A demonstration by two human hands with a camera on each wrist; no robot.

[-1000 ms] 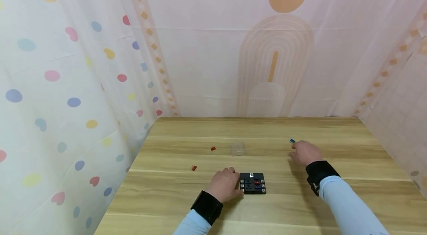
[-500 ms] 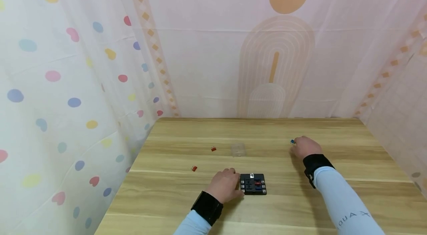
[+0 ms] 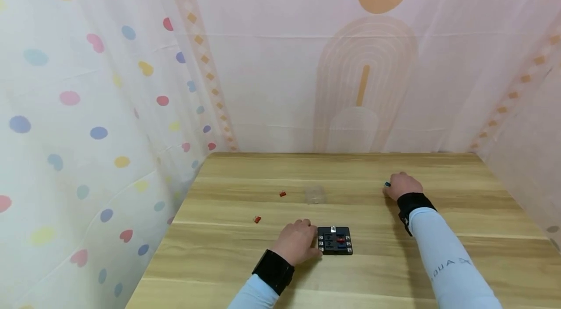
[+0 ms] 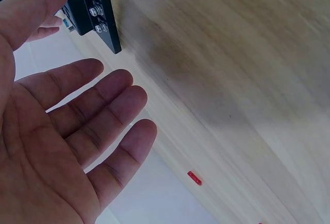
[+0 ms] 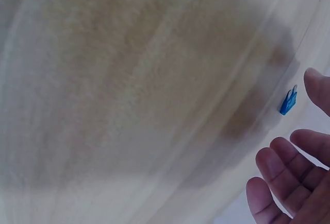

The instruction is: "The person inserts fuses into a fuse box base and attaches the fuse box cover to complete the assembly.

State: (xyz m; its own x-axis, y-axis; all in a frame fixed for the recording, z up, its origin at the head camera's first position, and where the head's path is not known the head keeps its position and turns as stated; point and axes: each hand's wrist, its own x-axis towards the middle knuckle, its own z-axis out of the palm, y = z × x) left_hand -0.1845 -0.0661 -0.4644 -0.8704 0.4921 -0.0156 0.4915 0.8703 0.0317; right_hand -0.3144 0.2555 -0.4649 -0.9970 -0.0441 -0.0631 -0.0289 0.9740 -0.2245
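Table (image 3: 210,270), lower centre: left hand (image 3: 295,242) is held loosely extended beside black block (image 3: 335,241), ungripped. Right of centre: right hand (image 3: 404,185), fingers relaxed, is positioned near ungripped blue piece (image 5: 289,102).

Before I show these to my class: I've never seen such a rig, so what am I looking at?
No machine here: just a person's bare left hand and right hand. The wide picture comes from a camera on the head, the close ones from a camera on each wrist. On the wooden table lie a black block with metal screws, two red pieces, a clear piece and a blue piece. The left hand is beside the block; touching or not is unclear. The right hand is at the blue piece; its wrist picture shows a gap. Neither hand seems to hold anything.
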